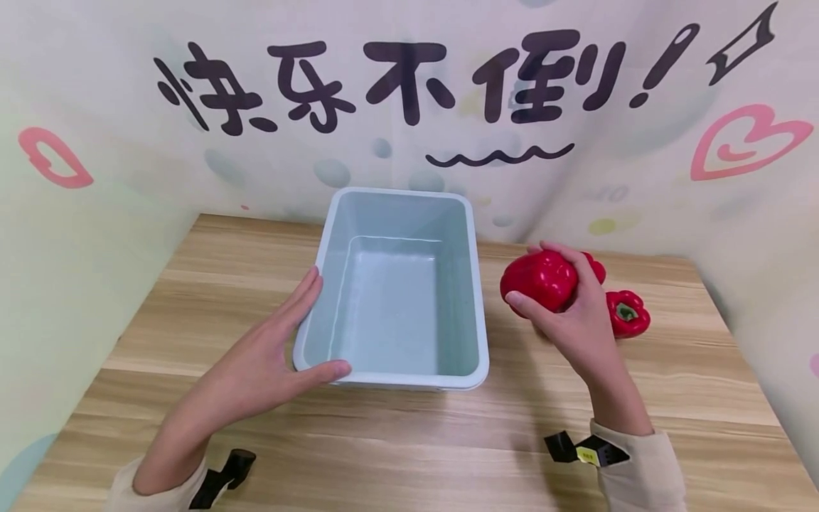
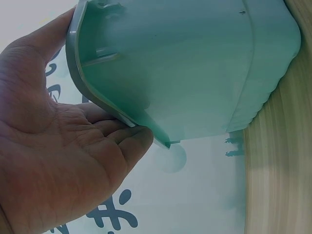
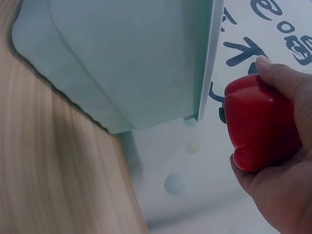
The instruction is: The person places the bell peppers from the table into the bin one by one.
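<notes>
A pale blue plastic bin (image 1: 397, 306), with nothing inside, stands on the table. My left hand (image 1: 256, 363) rests against its near left corner, fingers fairly straight along the left side and the thumb on the front rim. The left wrist view shows that hand (image 2: 73, 141) touching the rim from outside. To the right of the bin, my right hand (image 1: 579, 313) grips a red bell pepper (image 1: 540, 279). In the right wrist view the pepper (image 3: 261, 124) is held between thumb and fingers, beside and apart from the bin (image 3: 131, 58).
Another red bell pepper (image 1: 629, 313) lies on the wooden table (image 1: 397, 448) just right of my right hand. A further red pepper (image 1: 596, 268) is partly hidden behind that hand. A printed cloth (image 1: 397, 149) hangs behind the table.
</notes>
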The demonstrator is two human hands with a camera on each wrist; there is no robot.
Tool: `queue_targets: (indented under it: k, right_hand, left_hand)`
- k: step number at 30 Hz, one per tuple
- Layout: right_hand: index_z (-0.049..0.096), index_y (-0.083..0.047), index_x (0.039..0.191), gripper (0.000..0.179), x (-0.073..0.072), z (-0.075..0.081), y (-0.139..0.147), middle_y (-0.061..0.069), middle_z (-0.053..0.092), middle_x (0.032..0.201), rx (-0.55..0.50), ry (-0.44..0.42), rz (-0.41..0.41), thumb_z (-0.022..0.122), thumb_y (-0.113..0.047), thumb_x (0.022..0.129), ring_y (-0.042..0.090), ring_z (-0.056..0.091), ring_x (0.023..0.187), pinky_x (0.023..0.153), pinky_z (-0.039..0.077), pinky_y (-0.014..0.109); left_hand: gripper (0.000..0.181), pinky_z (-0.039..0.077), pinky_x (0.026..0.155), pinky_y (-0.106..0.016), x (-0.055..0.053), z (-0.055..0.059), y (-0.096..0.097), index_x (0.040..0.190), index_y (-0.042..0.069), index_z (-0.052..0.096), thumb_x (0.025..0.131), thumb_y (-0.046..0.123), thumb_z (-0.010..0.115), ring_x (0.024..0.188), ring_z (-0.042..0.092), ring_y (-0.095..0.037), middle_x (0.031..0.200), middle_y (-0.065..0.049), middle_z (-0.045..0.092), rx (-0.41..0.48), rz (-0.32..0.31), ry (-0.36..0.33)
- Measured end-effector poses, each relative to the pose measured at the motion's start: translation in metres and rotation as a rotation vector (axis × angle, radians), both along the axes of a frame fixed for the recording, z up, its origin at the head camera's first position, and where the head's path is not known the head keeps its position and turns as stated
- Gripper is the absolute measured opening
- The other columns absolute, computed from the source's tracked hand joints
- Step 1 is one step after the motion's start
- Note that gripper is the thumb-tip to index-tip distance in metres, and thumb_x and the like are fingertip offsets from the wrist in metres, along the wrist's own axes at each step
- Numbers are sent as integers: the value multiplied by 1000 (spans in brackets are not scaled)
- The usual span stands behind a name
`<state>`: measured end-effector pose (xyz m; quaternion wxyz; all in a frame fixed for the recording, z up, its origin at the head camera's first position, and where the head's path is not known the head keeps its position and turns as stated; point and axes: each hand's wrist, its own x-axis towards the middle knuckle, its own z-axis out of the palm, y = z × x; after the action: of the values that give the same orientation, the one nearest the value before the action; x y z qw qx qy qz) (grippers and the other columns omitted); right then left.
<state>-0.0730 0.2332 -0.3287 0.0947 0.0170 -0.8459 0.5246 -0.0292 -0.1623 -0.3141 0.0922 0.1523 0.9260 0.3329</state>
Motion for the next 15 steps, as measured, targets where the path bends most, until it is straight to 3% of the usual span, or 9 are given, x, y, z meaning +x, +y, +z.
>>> queue_targets:
  k: [15]
  right_hand:
    - [47,-31,154,86,-8,9,-17,-8,55,154,44,17,60,92,-20,82,22,48,141,88,57,15]
  left_hand:
    - [114,32,125,-66,0,1,-1,171,22,8,90,63,76,165,21,-36,180,5,2,8,-2,-3]
